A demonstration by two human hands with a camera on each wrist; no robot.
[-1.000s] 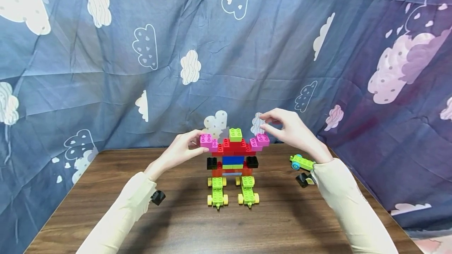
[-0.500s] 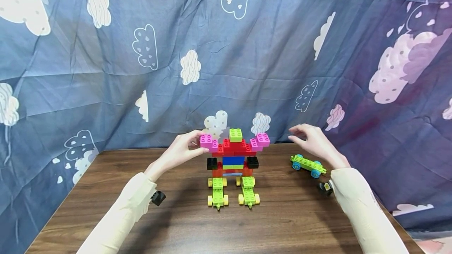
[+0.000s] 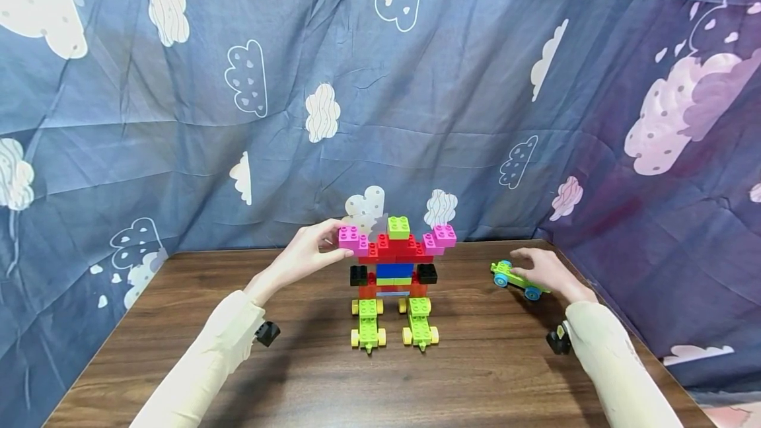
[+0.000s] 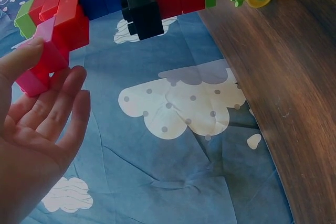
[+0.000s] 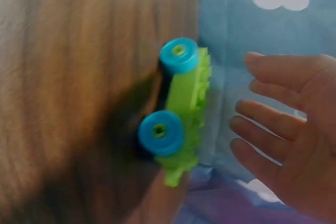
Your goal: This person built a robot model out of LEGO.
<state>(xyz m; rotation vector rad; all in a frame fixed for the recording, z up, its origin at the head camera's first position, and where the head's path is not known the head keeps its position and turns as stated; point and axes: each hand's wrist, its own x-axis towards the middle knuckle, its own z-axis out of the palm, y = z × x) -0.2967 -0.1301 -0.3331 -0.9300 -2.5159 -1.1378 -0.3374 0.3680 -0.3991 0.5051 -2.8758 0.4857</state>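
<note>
A brick figure (image 3: pixel 395 263) stands mid-table: red body, blue and green middle, black side bricks, two green wheeled feet with yellow wheels. My left hand (image 3: pixel 324 246) pinches the pink brick (image 3: pixel 349 238) at its upper left, thumb on top and fingers beneath. The left wrist view shows that pink brick (image 4: pixel 39 74) between the thumb and fingers of my left hand (image 4: pixel 47 103). A green wheeled base with blue wheels (image 3: pixel 514 279) lies at the right. My right hand (image 3: pixel 535 263) hovers over it with its fingers spread. In the right wrist view my right hand (image 5: pixel 273 124) lies beside the wheeled base (image 5: pixel 178 114), apart from it.
The wooden table (image 3: pixel 333 382) is walled in by a blue cloud-print cloth (image 3: pixel 416 98) at the back and both sides. The cloth wall stands just behind the wheeled base at the table's right edge. A matching pink brick (image 3: pixel 441 236) tops the figure's right side.
My right hand has left the pink brick at the figure's upper right and dropped right and down to the green wheeled base. The left hand has kept its hold.
</note>
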